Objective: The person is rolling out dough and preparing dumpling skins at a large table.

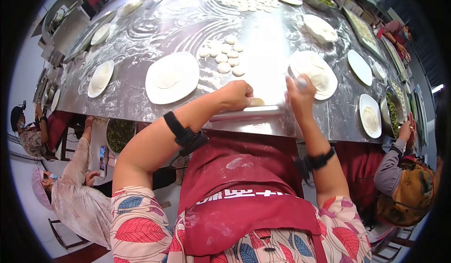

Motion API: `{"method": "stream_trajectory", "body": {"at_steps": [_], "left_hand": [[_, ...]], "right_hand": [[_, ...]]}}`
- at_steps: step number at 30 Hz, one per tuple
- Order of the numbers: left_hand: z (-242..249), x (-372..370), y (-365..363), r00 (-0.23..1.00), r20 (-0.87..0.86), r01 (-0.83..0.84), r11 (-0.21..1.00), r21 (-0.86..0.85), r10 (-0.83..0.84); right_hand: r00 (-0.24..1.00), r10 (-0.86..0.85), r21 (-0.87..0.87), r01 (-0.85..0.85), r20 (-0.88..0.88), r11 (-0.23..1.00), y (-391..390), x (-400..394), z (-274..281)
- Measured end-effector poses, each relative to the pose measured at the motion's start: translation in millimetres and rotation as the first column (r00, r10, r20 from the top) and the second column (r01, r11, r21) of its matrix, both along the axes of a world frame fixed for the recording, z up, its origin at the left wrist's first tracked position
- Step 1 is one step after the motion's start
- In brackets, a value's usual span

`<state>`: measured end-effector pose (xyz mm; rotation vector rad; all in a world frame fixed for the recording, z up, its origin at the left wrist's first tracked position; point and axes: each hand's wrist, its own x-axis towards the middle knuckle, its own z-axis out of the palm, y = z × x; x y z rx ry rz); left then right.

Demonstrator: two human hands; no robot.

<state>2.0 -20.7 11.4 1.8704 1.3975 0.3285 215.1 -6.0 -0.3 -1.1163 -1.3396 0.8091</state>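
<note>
At the table's near edge, my left hand [237, 95] is closed, fingers pinched at the edge of a small dough wrapper [256, 102]. To its right my right hand [301, 96], slightly blurred, is closed around a rolling pin [301, 82] whose pale end shows above the fist. Beyond my left hand lie several flattened dough rounds [224, 56] in a loose group. A white plate [155, 82] with a few rolled wrappers [168, 79] stands to the left. Past my right hand is another plate [331, 85] with a pile of wrappers [315, 74].
The metal table [136, 58] is streaked with flour. More dough rounds [251, 1] and plates [320, 28] are spread farther back. A person [77, 192] sits at left near a bowl of green filling [120, 134]; another person [404, 183] works close at right.
</note>
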Motion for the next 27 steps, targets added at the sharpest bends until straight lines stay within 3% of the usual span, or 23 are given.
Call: {"method": "stream_trajectory", "body": {"at_steps": [4, 5, 8, 9, 10, 12, 15, 19, 23, 26, 27], "left_hand": [[-5.6, 11.7, 12.8, 0.995, -0.081, -0.056, 0.991, 0.126, 0.066], [-12.8, 11.6, 15.4, 0.999, -0.016, -0.029, 0.991, 0.134, 0.031], [-13.8, 8.6, 13.8, 0.995, -0.096, 0.052, 0.988, 0.149, -0.038], [-17.3, 6.1, 12.4, 1.000, -0.030, 0.009, 0.989, 0.144, -0.005], [-17.2, 2.7, 9.7, 1.000, 0.020, 0.004, 0.997, 0.074, -0.006], [-15.4, -0.4, 2.3, 0.994, 0.108, 0.018, 0.997, -0.074, -0.010], [-8.4, 7.4, 0.0, 1.000, 0.006, 0.009, 0.989, 0.151, -0.011], [-0.6, 16.9, 14.5, 0.992, -0.105, -0.063, 0.997, 0.054, 0.069], [-13.0, 10.5, 12.4, 0.991, -0.097, 0.114, 0.976, 0.183, -0.097], [-8.1, 3.0, 7.4, 0.999, -0.006, 0.033, 0.999, -0.018, -0.033], [-9.4, 1.1, 6.6, 0.999, 0.007, 0.034, 0.999, 0.002, -0.034]], "right_hand": [[0.999, 0.040, 0.021, -0.041, 0.024, 0.999, 34.2, -16.8, 2.8], [0.999, 0.032, 0.007, -0.032, 0.020, 0.999, 25.2, -12.0, 2.8], [1.000, -0.016, -0.048, 0.016, 0.000, 0.999, -24.1, 10.0, -2.0], [0.999, 0.004, -0.042, -0.005, -0.036, 0.999, -42.2, 15.6, -2.7], [0.992, 0.040, -0.069, -0.049, -0.119, 0.996, -56.9, 17.1, 0.3], [1.000, -0.022, -0.038, 0.022, -0.021, 0.999, -48.0, 16.3, -4.7], [1.000, -0.003, 0.000, 0.003, 0.005, 1.000, 9.0, -1.4, -2.8], [0.993, -0.001, 0.048, -0.004, 0.114, 0.999, 40.5, -13.5, -8.0], [1.000, 0.007, -0.039, -0.008, -0.015, 0.999, -28.0, 11.8, -4.4], [0.996, 0.028, -0.077, -0.035, -0.085, 0.996, -49.1, 12.9, 3.6], [0.995, 0.027, -0.075, -0.034, -0.091, 0.997, -51.1, 13.3, 3.5]]}}
